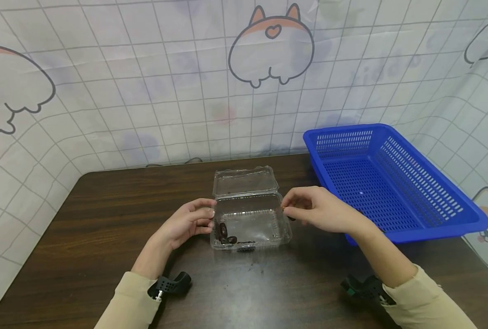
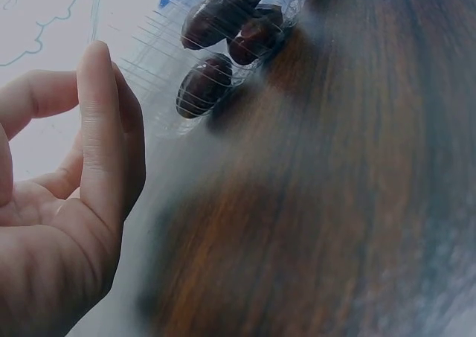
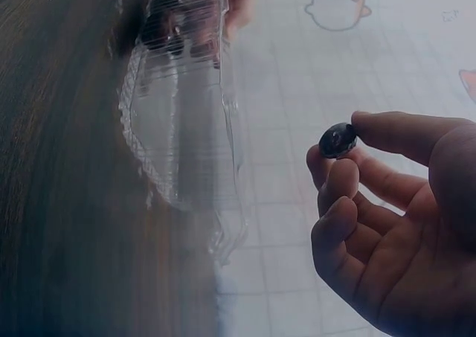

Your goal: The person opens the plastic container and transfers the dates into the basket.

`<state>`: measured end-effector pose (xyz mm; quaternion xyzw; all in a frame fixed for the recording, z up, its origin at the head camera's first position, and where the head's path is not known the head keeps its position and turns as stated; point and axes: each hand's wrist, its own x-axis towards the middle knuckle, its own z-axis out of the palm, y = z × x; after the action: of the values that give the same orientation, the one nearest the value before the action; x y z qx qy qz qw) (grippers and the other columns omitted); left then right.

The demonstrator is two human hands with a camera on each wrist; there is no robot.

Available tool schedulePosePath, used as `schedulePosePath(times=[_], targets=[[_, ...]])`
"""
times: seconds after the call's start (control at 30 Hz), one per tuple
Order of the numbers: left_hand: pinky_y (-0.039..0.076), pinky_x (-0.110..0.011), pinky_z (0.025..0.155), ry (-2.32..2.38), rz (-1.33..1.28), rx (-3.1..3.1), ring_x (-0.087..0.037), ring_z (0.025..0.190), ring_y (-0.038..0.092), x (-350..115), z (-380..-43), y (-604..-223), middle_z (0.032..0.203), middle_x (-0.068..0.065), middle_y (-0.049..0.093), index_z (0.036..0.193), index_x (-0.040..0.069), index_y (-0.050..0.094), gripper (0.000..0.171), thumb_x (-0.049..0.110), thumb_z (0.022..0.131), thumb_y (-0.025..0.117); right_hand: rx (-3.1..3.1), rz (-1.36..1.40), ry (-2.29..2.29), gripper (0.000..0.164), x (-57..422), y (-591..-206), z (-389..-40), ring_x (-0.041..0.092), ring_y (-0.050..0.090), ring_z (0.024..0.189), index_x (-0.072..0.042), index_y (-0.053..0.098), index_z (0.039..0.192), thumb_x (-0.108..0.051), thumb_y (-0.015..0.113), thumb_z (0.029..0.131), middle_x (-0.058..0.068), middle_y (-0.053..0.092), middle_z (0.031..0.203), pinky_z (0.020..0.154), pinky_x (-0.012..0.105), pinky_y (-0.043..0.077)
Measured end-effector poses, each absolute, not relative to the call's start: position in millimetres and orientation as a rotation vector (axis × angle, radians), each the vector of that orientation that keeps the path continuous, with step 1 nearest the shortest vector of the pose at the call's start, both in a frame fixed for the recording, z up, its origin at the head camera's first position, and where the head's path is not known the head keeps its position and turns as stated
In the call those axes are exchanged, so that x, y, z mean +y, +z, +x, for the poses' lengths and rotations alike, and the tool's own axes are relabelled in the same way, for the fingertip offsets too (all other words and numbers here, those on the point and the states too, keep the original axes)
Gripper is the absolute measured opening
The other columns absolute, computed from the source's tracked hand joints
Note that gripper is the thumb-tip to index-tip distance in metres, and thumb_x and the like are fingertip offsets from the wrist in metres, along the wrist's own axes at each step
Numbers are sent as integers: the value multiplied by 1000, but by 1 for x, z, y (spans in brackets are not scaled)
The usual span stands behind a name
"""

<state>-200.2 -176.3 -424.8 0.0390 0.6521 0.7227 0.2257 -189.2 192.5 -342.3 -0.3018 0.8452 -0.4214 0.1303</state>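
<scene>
A clear plastic clamshell box [image 1: 249, 224] lies on the table with its lid [image 1: 245, 182] folded back. Several dark brown dates [image 1: 223, 230] are gathered in its front left corner; in the left wrist view, dates [image 2: 203, 85] show through the ribbed wall. My left hand [image 1: 190, 221] holds the box at its left side, thumb and fingers bent at the edge. Just beyond the right end of the box, my right hand [image 1: 315, 211] pinches one date [image 3: 338, 140] between thumb and fingertips; the fingers mostly cover it in the head view.
A large blue plastic basket [image 1: 434, 180] with slotted walls stands at the right, behind my right forearm. The dark wooden table [image 1: 104, 219] ends at a wall covering [image 1: 165, 91] printed with a grid and cartoon animals. Black straps [image 1: 171, 284] sit at both wrists.
</scene>
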Motion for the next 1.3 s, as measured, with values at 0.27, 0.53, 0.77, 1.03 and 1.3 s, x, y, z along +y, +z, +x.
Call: schedulePosePath(times=[0.27, 0.53, 0.77, 1.03, 1.3], targets=[[60, -26, 73, 1996, 120, 1796, -12, 74, 65, -178, -201, -425, 86, -5, 60, 148, -7, 37, 52, 6, 103, 59, 2495, -825, -1252, 16, 199, -340, -187, 23, 63, 72, -10, 70, 111, -23, 67, 102, 5, 66, 92, 61, 35, 55], [60, -26, 73, 1996, 107, 1801, -13, 73, 65, -177, -200, -425, 86, -5, 60, 148, -6, 37, 52, 6, 102, 59, 2516, -771, -1280, 15, 209, -337, -185, 26, 62, 72, -13, 70, 111, -26, 67, 102, 6, 64, 88, 60, 36, 54], [60, -27, 73, 1998, 98, 1797, -13, 74, 65, -177, -200, -425, 86, -5, 60, 148, -5, 39, 52, 6, 102, 60, 2537, -745, -1301, 13, 216, -336, -184, 34, 62, 73, -16, 70, 111, -26, 66, 103, 9, 65, 88, 59, 34, 53], [60, -27, 73, 1994, 107, 1797, -13, 74, 65, -176, -200, -424, 86, -5, 60, 149, -5, 38, 53, 7, 102, 60, 2536, -690, -1331, 17, 223, -331, -182, 28, 62, 73, -16, 69, 112, -29, 66, 103, 9, 64, 89, 62, 34, 54], [60, -27, 73, 1994, 100, 1793, -13, 74, 65, -176, -200, -425, 86, -5, 60, 148, -5, 38, 53, 6, 102, 60, 2574, -696, -1337, 18, 234, -326, -182, 28, 62, 74, -14, 68, 116, -28, 65, 104, 10, 64, 94, 67, 36, 55]])
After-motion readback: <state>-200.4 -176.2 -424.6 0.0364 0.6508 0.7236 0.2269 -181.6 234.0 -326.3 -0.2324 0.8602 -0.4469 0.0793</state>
